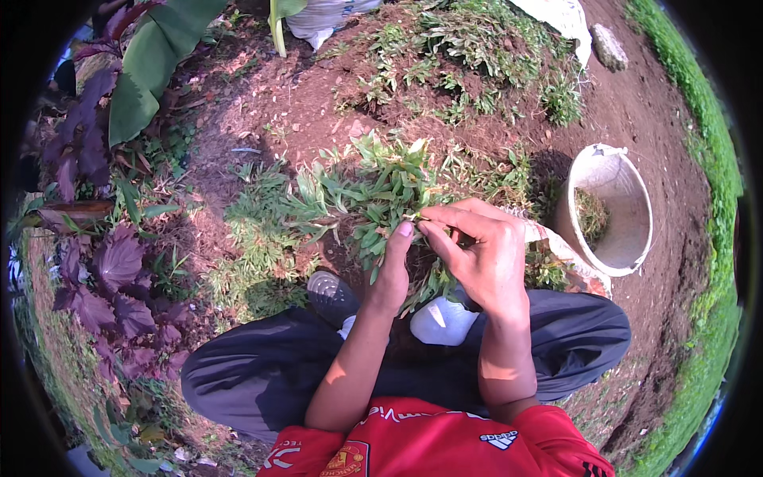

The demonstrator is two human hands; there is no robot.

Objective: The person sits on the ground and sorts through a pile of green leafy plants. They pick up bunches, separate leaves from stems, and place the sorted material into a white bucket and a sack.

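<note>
A leafy bunch of green plants (pixel 380 187) is held up in front of me, above my feet. My left hand (pixel 391 270) is closed round its lower part, thumb pointing up along the stems; its other fingers are mostly hidden. On the bunch's right side my right hand (pixel 489 250) pinches at a leaf or stem between thumb and forefinger, its tip close to the left thumb. What exactly lies in that pinch is too small to make out. Loose green plants (pixel 254 238) lie on the soil to the left of the bunch.
A pale bucket (pixel 628 184) with some plant matter inside lies tipped at the right, beside a crumpled sack (pixel 572 258). Farther off are a heap of uprooted plants (pixel 477 60), a white sack (pixel 326 20) and a stone (pixel 609 46). Purple-leaved plants (pixel 119 258) grow at left.
</note>
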